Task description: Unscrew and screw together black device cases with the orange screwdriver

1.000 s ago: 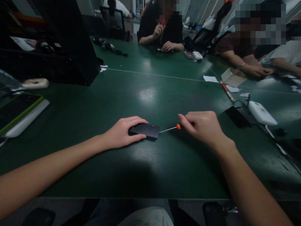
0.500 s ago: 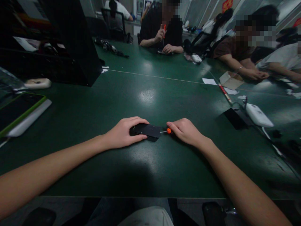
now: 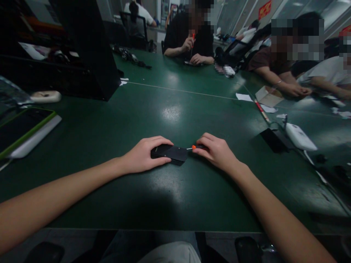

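Lying under left fingers (image 3: 159, 140): black device (image 3: 172, 153).

The left hand (image 3: 144, 155) covers the near end of the flat black device (image 3: 171, 153), and the right hand (image 3: 215, 151) hides nearly all of the screwdriver (image 3: 193, 147) but its orange collar and thin shaft, whose tip is too small to place. At the left edge a green-edged tablet (image 3: 23, 129) is cut off. The co-workers' faces along the top are blurred.

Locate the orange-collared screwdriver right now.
In the head view, the orange-collared screwdriver sits centre-table in the right hand, its tip at the flat black rectangular device under the left hand.
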A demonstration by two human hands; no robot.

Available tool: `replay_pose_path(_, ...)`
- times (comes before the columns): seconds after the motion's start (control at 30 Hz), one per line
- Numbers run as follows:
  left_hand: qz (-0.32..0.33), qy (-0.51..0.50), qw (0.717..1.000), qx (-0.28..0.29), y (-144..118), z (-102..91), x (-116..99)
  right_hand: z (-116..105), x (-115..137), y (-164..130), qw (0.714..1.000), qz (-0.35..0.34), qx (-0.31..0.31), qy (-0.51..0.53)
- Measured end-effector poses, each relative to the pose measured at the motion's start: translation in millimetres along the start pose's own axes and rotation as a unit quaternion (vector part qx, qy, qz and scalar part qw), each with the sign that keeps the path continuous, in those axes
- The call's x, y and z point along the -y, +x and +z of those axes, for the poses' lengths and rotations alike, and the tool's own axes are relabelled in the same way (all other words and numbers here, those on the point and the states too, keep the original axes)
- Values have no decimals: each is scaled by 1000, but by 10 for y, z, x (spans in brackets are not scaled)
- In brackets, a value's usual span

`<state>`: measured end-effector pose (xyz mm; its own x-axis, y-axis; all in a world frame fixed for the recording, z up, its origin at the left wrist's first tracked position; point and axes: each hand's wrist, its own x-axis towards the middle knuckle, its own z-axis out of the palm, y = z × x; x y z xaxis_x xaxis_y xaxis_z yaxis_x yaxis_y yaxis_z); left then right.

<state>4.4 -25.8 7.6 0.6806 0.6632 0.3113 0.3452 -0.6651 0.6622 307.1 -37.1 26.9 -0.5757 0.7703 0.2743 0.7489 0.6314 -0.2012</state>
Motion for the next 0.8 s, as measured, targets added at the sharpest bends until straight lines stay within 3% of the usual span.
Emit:
replay_pose_path(0.17, -8, -8, 1000, -9, -5, -11, 3, 18, -4, 7, 999, -33, -15, 13)
replay_pose_path(0.47, -17, -19, 1000, -13, -1, -15, 7, -35, -50, -5, 999, -27, -34, 19)
replay_pose_path(0.8, -26, -35, 999, -6, -29, -61, 43, 89, 155, 34, 998, -40, -42, -30)
